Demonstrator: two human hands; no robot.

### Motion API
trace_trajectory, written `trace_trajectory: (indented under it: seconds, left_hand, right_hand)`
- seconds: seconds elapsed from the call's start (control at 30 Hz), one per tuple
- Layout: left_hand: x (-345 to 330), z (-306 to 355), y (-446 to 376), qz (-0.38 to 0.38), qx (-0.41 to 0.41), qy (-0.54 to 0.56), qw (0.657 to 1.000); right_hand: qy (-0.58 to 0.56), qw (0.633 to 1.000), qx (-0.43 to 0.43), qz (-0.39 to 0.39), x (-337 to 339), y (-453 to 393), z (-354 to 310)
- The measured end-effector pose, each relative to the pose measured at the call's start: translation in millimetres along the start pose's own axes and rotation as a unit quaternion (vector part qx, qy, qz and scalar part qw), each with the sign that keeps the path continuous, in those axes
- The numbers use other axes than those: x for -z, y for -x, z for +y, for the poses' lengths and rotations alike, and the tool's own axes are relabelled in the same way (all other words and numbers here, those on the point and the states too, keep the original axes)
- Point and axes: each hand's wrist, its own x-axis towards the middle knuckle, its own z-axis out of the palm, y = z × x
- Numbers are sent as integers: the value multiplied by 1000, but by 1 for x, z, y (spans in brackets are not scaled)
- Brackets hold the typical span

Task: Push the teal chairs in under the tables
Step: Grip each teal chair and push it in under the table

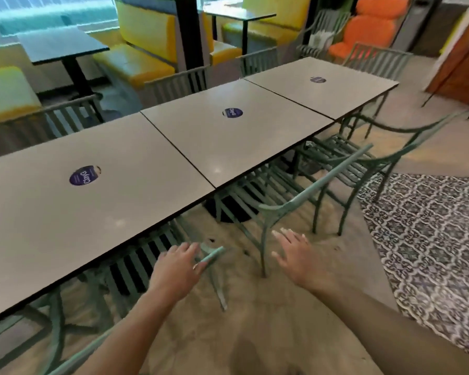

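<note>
teal chairs along the table row, both hands out

nearest, a teal chair [136, 269] sits with its slatted seat mostly under the near table [52, 212], its top rail end poking out past the table edge. the left hand [178, 269] rests on that rail end, fingers [192, 249] loosely curled over it, a light hold rather than a tight grip.

next along, a second teal chair [290, 196] stands angled, seat partly under the middle table [233, 142], back rail and rear legs out on the bare tan floor [255, 315]. the right hand [298, 255] hovers just short of its back corner, fingers spread wide, touching nothing and holding nothing.

a third teal chair [368, 155] stands further out by the far table [322, 87], its curved back swung toward the patterned floor tiles [431, 239]. open floor lies between the chairs and the tiles, so there is room behind each chair.

across the row, more teal chair backs line the far table edges. each tabletop carries one round purple sticker [85, 175]. beyond stand yellow booth seats [136, 63], dark tables and an orange cushioned seat [368, 31].
</note>
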Motion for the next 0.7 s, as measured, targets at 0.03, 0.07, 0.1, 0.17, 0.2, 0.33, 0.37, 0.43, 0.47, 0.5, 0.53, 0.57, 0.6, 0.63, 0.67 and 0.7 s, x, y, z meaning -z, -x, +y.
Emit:
trace_trajectory:
  seconds: [0.03, 0.07, 0.1, 0.17, 0.2, 0.33, 0.37, 0.43, 0.47, 0.5, 0.53, 0.57, 0.6, 0.63, 0.67, 0.7]
  left_hand:
    - [8, 22, -10, 7, -19, -8, 1000]
    - [15, 46, -24, 12, -37, -15, 999]
    - [20, 67, -36, 12, -51, -18, 998]
    - [26, 111, -65, 27, -70, -21, 997]
    - [27, 127, -76, 36, -75, -19, 996]
    - [17, 209, -130, 24, -71, -5, 997]
    - [14, 229, -145, 26, -70, -8, 997]
    - [9, 255, -167, 24, -56, -6, 998]
    - [6, 270, -179, 20, -50, 0, 999]
    - [4, 282, -189, 21, -48, -1, 999]
    - [1, 293, -199, 24, -49, -7, 999]
    - [-2, 302, -211, 24, -48, -14, 998]
    - [-4, 309, -221, 23, -44, -14, 999]
    - [-6, 316, -235, 23, -38, -12, 999]
    - [-11, 322, -250, 25, -32, -10, 999]
    - [-16, 325, -265, 23, -26, -10, 999]
  right_hand:
    - [-2, 1000, -15, 10, 10, -1, 21]
    - [-1, 999, -27, 23, 20, -3, 45]
    - [1, 999, -37, 35, 29, -5, 65]
    - [-7, 997, -50, 63, 45, -12, 112]
    - [-9, 996, -52, 71, 50, -16, 130]
    - [-6, 996, -57, 66, 73, -38, 221]
    - [-4, 996, -56, 63, 79, -45, 245]
    - [8, 997, -48, 61, 92, -57, 276]
    - [10, 997, -46, 58, 99, -65, 294]
    - [8, 997, -46, 56, 106, -73, 308]
    - [6, 997, -46, 55, 111, -82, 322]
    - [10, 997, -41, 57, 115, -93, 334]
    - [16, 997, -36, 59, 116, -103, 341]
    - [20, 998, -29, 59, 118, -114, 350]
    - [23, 998, -18, 56, 117, -129, 358]
    - [25, 998, -8, 56, 116, -144, 364]
